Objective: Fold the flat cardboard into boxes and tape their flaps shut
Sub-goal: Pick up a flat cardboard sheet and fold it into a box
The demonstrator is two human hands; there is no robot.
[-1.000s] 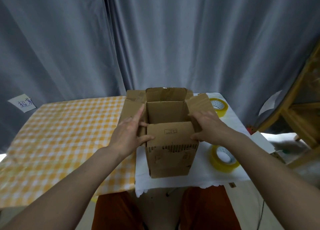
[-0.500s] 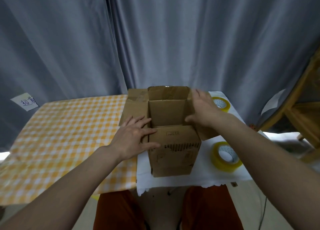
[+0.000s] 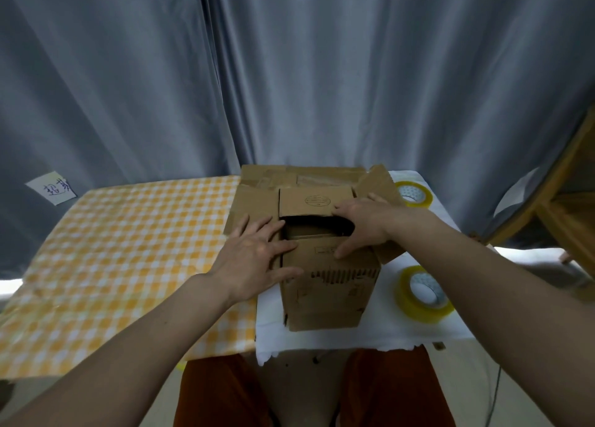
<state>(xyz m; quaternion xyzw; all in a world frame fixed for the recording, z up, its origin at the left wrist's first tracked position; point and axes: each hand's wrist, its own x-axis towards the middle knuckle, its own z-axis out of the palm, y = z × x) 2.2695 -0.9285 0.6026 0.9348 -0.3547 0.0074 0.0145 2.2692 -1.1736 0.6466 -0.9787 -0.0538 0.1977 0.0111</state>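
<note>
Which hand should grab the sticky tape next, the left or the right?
Probably the right hand. Both tape rolls, the near one and the far one, lie to the right of the box. The left hand presses the left flap on the opposite side.

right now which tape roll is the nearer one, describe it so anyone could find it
Start at the cardboard box on the white cloth. The nearer tape roll lies flat just right of the box's front corner, below the right hand's forearm. The other roll sits farther back, by the curtain.
</note>
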